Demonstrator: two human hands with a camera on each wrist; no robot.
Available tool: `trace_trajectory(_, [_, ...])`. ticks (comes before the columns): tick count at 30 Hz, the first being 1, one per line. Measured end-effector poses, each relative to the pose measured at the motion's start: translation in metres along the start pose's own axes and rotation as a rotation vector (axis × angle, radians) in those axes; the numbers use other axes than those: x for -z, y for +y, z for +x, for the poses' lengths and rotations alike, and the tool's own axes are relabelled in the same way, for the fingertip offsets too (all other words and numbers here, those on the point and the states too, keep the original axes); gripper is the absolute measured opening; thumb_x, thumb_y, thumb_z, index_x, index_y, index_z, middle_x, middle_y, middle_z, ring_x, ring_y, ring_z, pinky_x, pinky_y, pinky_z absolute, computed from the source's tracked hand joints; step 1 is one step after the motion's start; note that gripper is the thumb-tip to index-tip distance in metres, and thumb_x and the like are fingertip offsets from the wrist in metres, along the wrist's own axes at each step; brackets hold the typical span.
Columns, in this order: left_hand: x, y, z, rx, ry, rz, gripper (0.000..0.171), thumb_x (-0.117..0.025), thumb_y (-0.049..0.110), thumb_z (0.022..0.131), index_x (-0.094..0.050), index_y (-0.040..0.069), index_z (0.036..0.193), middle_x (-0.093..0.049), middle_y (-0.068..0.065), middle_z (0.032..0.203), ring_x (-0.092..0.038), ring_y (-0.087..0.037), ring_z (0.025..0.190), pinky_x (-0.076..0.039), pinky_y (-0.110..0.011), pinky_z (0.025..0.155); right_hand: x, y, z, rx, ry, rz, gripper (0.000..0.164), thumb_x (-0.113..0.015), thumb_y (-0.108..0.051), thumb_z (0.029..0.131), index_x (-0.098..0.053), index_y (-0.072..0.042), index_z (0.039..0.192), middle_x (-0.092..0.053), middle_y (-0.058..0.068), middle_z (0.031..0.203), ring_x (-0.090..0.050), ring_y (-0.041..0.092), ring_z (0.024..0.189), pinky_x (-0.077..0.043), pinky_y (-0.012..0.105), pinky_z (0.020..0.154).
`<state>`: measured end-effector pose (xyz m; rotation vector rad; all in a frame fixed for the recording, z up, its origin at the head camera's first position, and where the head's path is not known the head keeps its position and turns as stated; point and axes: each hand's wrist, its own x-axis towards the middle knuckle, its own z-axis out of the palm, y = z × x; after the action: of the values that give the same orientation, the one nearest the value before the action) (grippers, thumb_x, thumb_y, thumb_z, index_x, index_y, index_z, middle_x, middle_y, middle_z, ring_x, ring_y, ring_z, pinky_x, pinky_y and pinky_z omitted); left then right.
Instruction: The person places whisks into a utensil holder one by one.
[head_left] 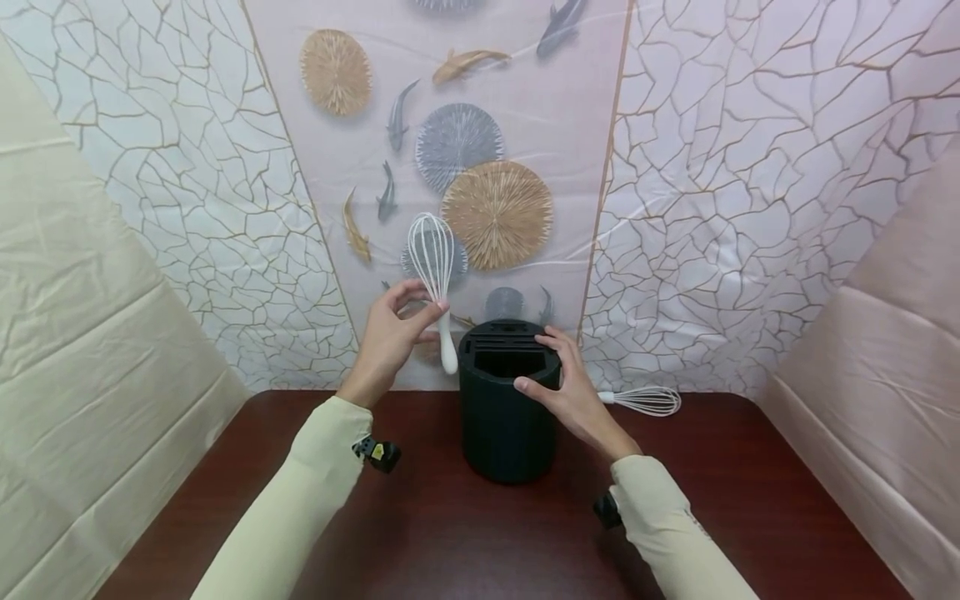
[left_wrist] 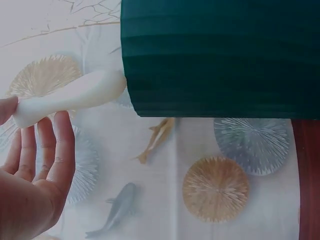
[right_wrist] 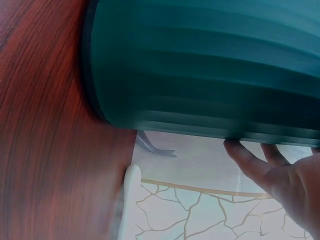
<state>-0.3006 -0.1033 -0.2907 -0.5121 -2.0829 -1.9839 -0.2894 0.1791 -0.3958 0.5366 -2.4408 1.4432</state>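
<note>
My left hand [head_left: 396,325] pinches a white whisk [head_left: 432,258] between thumb and fingers, wires up and handle slanting down, just left of a dark green utensil holder [head_left: 508,425]. In the left wrist view the whisk's handle [left_wrist: 95,91] points toward the holder's wall, its end right at the edge. The holder stands upright on the table and has a slotted top with a larger opening at the front. My right hand [head_left: 566,392] grips the holder's right rim, thumb at the front and fingers at the back. Fingertips [right_wrist: 235,146] touch its side in the right wrist view.
A second white whisk [head_left: 648,401] lies on the dark red table [head_left: 442,533] at the back right, behind my right hand. A patterned cloth [head_left: 675,250] hangs right behind the table, and plain fabric panels [head_left: 97,358] flank both sides.
</note>
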Motion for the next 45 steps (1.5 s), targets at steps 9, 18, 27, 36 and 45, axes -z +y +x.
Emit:
trace_trajectory(9, [-0.006,0.009,0.004,-0.048,-0.019,-0.011,0.051,-0.079,0.016,0.097,-0.058,0.000,0.142,-0.067,-0.016,0.123,-0.072,-0.017,0.097,-0.064,-0.042,0.082,-0.001,0.000,0.001,-0.009,-0.001,-0.022,0.081,-0.074,-0.050,0.096,-0.036,-0.023,0.162,-0.012,0.000,0.175,-0.015,0.034,0.160,-0.020,0.073,0.120])
trace_trajectory(18, [-0.011,0.010,0.008,-0.076,-0.044,0.000,0.050,-0.076,0.011,0.099,-0.058,-0.002,0.143,-0.067,-0.017,0.125,-0.071,-0.039,0.114,-0.063,-0.046,0.085,-0.002,0.000,0.002,-0.004,0.006,-0.017,0.081,-0.076,-0.049,0.095,-0.038,-0.022,0.161,-0.013,0.002,0.175,-0.015,0.034,0.160,-0.019,0.072,0.121])
trace_trajectory(27, [-0.013,0.011,0.012,-0.047,-0.082,-0.058,0.049,-0.073,0.005,0.100,-0.057,-0.002,0.145,-0.066,-0.017,0.130,-0.071,-0.035,0.114,-0.062,-0.049,0.089,-0.003,-0.001,0.001,-0.015,0.001,-0.005,0.081,-0.075,-0.049,0.095,-0.038,-0.022,0.161,-0.014,0.001,0.175,-0.014,0.034,0.160,-0.019,0.071,0.122])
trace_trajectory(36, [-0.017,0.008,0.015,-0.042,-0.131,-0.110,0.050,-0.070,0.002,0.101,-0.053,-0.004,0.148,-0.064,-0.022,0.130,-0.073,-0.020,0.103,-0.062,-0.046,0.088,0.001,0.000,0.001,-0.006,0.005,-0.011,0.081,-0.076,-0.048,0.095,-0.038,-0.021,0.161,-0.013,0.002,0.175,-0.016,0.034,0.160,-0.020,0.070,0.122])
trace_trajectory(45, [-0.020,0.000,0.013,-0.059,-0.154,-0.081,0.055,-0.067,0.001,0.101,-0.048,0.001,0.153,-0.059,-0.033,0.137,-0.072,-0.027,0.108,-0.064,-0.045,0.084,-0.002,-0.002,0.000,-0.007,0.010,0.000,0.081,-0.076,-0.046,0.095,-0.038,-0.020,0.161,-0.014,0.004,0.175,-0.016,0.035,0.160,-0.019,0.071,0.122])
